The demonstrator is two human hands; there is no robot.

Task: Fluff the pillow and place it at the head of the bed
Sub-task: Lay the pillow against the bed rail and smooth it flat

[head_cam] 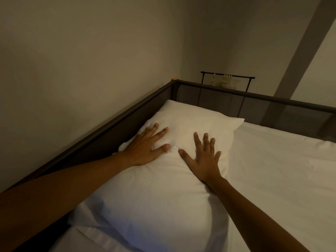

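Observation:
A white pillow [156, 193] lies on the white-sheeted bed [276, 175], lengthwise along the dark left rail, its far corner near the bed's corner post. My left hand [145, 146] lies flat on the pillow's far left part, fingers spread. My right hand [203, 159] presses flat on the pillow's middle, fingers apart, and the fabric is dented around both palms. Neither hand grips anything.
A dark metal bed frame with mesh panels [236, 99] borders the bed on the left and far side. Plain walls stand close behind it. Beyond the far rail is a black clothes rack [227, 77] with several hangers.

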